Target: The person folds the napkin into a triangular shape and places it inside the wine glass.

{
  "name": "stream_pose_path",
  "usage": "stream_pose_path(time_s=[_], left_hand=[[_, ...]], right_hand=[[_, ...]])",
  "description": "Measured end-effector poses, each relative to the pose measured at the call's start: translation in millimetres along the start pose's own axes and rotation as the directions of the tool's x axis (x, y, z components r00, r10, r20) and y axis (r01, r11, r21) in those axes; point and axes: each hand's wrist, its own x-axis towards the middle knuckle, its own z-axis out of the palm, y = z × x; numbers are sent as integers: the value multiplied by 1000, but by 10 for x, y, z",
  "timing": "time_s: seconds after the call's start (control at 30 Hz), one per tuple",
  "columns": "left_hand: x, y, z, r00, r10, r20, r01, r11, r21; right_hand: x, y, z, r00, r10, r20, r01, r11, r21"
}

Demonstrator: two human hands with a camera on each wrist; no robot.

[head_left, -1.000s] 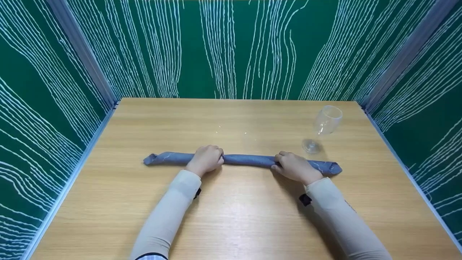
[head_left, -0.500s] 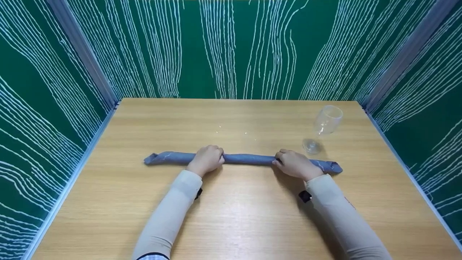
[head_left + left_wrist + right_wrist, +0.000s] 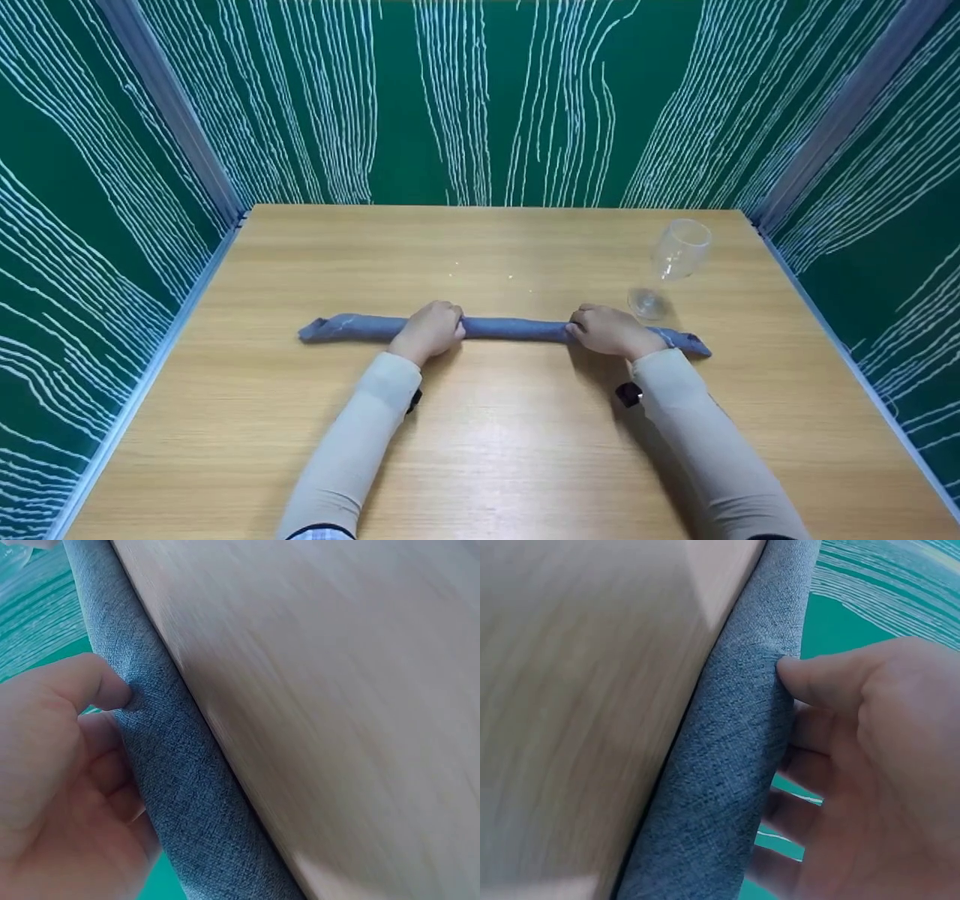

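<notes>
A blue-grey cloth napkin (image 3: 514, 328), rolled into a long tube, lies crosswise on the wooden table with a pointed end at each side. My left hand (image 3: 429, 331) pinches the roll left of its middle. Further right, my right hand (image 3: 611, 331) pinches it too, near the glass. In the left wrist view the thumb presses the near side of the cloth (image 3: 191, 802), with the other fingers curled behind it. The right wrist view has the same grip, its thumb against the woven cloth (image 3: 712, 772); the fingertips are hidden behind the roll.
A clear stemmed glass (image 3: 681, 251) stands upright at the back right, just beyond the right hand. Tiny pale specks dot the table (image 3: 480, 450) behind the roll. Green walls (image 3: 409, 105) with white wavy lines enclose the left, back and right sides.
The right hand has moved slightly away from the body, and the roll's right part has shifted with it. The left hand stays almost where it was.
</notes>
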Motion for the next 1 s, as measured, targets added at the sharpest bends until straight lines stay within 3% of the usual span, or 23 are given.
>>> stream_pose_path(time_s=[0.5,0.7,0.83,1.0], left_hand=[[6,2,-6,1000,-26,0,26,997,-72],[0,3,-18,999,-33,22,34,996,-84],[-6,14,-24,1000,-24,16,25,995,-92],[2,15,-37,1000,-11,-19,9,994,-107]], right_hand=[[40,86,1,998,45,39,-48,995,86],[48,102,4,995,87,44,-94,977,194],[59,113,42,995,96,20,-98,962,256],[80,122,94,995,63,-71,-45,973,226]])
